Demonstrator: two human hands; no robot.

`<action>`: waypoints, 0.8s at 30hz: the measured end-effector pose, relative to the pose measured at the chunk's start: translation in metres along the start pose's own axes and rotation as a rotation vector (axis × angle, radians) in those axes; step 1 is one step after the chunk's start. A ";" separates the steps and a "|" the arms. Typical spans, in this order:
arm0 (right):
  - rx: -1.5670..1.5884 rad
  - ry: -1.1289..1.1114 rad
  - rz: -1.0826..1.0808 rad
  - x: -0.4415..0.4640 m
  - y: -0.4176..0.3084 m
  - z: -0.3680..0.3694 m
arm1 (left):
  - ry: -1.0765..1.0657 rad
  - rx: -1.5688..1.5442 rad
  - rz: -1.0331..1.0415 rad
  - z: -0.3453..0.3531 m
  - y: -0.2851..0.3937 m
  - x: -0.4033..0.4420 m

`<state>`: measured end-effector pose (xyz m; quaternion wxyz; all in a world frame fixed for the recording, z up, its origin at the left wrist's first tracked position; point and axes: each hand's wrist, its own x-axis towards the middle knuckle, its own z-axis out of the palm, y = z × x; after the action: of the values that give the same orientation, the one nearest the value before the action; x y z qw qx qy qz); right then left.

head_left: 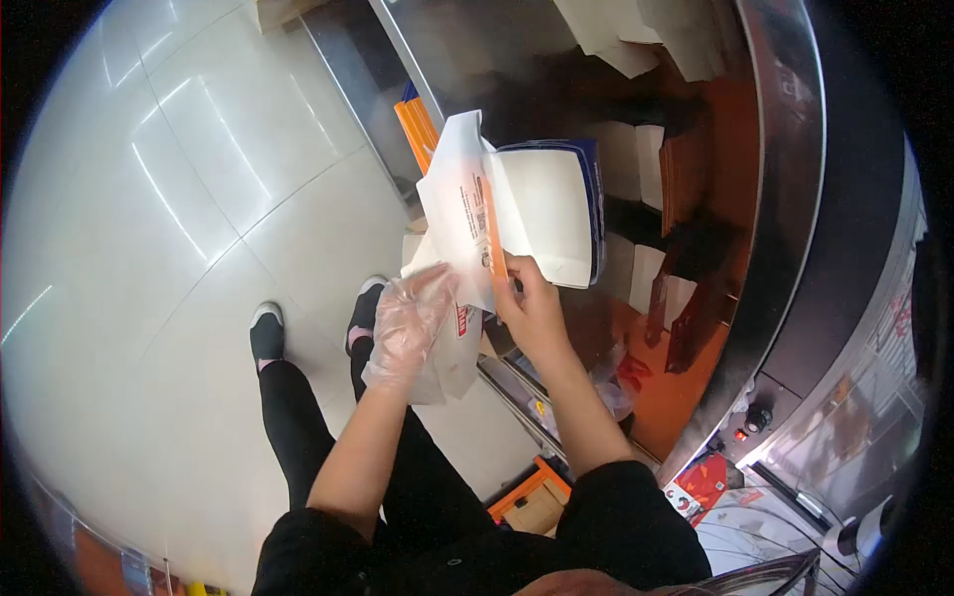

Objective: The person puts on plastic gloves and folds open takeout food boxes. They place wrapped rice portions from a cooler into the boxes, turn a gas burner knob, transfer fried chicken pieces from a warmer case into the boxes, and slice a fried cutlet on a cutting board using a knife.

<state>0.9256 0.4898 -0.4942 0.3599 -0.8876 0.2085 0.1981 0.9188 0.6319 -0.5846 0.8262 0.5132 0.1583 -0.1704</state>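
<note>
Baggy plastic glove (pixel 390 366) could be causing slips
I'm holding the paper bag (pixel 455 194) in left hand (pixel 412 313) and right hand (pixel 532 303).

White paper bag (pixel 459 204) with orange edge and small print, upright, slightly creased, between both hands

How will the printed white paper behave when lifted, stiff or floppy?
The printed white paper probably bends easily, since it looks thin and folded. It is likely light too: the right hand seems to pinch only its orange edge.
</note>
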 end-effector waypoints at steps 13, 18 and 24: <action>-0.105 -0.023 -0.472 -0.070 -0.059 -0.049 | -0.003 0.630 0.532 0.052 -0.018 0.004; -0.109 0.162 -0.645 -0.155 -0.030 -0.078 | -0.089 0.471 0.240 0.026 -0.016 0.004; 0.026 0.287 -0.263 -0.327 -0.029 -0.077 | -0.168 0.277 -0.034 -0.066 0.024 -0.004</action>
<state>0.6830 0.5272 -0.2630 0.3605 -0.9217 0.1424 0.0181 0.9206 0.7022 -0.5915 0.7548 0.6034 0.0720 -0.2469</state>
